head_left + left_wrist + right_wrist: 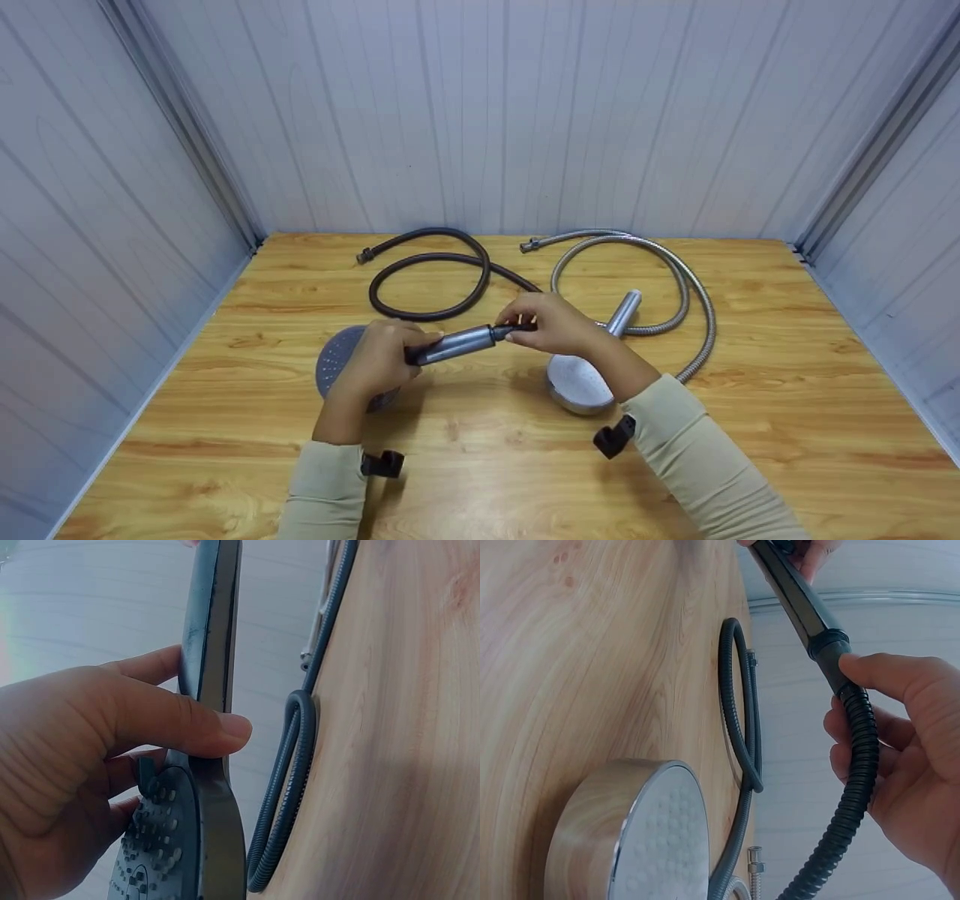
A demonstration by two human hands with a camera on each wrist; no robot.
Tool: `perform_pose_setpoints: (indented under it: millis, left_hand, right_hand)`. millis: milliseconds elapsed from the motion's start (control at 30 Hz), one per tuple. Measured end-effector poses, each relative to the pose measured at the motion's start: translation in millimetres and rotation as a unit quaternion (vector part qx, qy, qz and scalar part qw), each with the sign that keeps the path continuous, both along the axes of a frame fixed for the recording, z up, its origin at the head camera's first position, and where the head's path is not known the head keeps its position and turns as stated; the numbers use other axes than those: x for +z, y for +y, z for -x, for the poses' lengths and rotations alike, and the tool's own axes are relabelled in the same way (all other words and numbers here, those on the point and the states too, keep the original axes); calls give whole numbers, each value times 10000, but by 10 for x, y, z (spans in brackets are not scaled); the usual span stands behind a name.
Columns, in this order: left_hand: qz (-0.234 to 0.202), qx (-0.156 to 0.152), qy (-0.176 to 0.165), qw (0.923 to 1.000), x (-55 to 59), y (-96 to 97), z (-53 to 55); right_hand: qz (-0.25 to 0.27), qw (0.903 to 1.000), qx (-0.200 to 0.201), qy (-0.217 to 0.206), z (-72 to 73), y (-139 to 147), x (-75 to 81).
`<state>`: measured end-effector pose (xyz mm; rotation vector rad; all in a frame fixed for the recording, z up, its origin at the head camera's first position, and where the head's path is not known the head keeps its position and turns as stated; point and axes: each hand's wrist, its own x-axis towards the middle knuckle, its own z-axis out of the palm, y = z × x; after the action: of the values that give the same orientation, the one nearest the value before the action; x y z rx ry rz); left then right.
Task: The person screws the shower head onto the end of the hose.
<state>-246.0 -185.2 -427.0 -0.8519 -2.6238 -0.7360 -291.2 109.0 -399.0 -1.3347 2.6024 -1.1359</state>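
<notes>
A dark grey shower head [341, 356] is held above the table in my left hand [377, 358], its nozzle face beside the palm. In the left wrist view, thumb and fingers grip the neck where the handle [210, 637] meets the round head. My right hand [551, 324] pinches the connector [831, 664] of a black ribbed hose [859, 742] between thumb and fingers. That connector sits right at the end of the handle, in line with it. From there the hose bends down and runs to a loop on the table.
A chrome shower head [579, 384] lies under my right forearm, its handle [624, 311] pointing away. Behind it a silver metal hose [709, 315] is coiled. The wooden table [480, 480] meets white panel walls [480, 112] at the back and sides.
</notes>
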Motion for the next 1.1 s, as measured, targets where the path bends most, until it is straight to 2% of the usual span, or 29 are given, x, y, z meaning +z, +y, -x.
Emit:
perform_pose_setpoints:
  millis: [367,567,800,1100]
  left_hand:
    - [25,-25,108,9999,-11,-15,14]
    - [23,-33,76,10000,-13,-12,11]
    - [-58,64,-136,9999,2,-12,0]
    - [-51,59,-154,9999,12,-7,-1]
  right_hand:
    - [-272,9990,-70,-337,-12,1,2]
    - [-335,9991,-128,-211,-16,-13,1]
    - [-302,9994,-131,-104,-17,-31,-5]
    - [-219,9997,-86,-82,-12,-35,-13]
